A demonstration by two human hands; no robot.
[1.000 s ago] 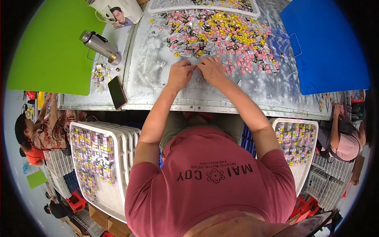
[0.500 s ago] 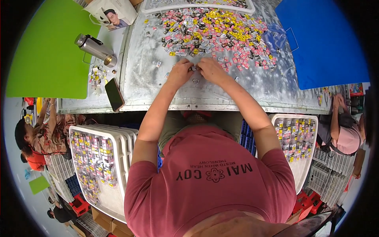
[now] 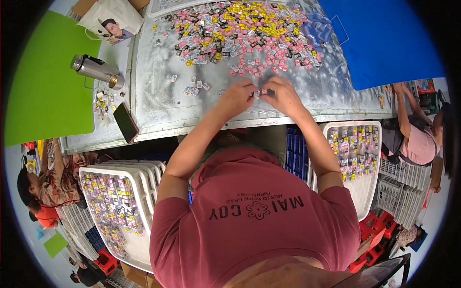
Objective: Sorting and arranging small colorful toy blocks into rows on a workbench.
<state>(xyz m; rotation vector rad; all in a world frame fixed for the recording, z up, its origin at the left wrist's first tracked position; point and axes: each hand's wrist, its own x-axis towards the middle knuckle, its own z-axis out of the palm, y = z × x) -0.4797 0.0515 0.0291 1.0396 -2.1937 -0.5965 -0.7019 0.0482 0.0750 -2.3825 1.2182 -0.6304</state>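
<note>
My left hand (image 3: 237, 99) is closed over the near part of the metal table, with a small pale block-like piece (image 3: 256, 94) at its fingertips. Close beside it, my right hand (image 3: 284, 96) pinches a small pinkish piece (image 3: 264, 91); fingers partly cover it. The two hands are slightly apart. Left of them lie a few loose whitish pieces (image 3: 191, 90). Beyond the hands spreads a large heap of small rectangular pieces (image 3: 240, 36) in pink, black, yellow and white. Their exact kind is too small to make out.
A steel flask (image 3: 96, 68), a phone (image 3: 126, 122) and a printed bag (image 3: 113, 21) stand or lie at the left. Green (image 3: 48, 81) and blue boards (image 3: 389, 43) flank the table. White trays of pieces (image 3: 135, 211) (image 3: 353, 192) sit below its edge. Other people work on both sides.
My hands have moved apart a little and nearer the table's edge, to the right. Several whitish pieces left of them are now uncovered. The whole view has shifted and tilted.
</note>
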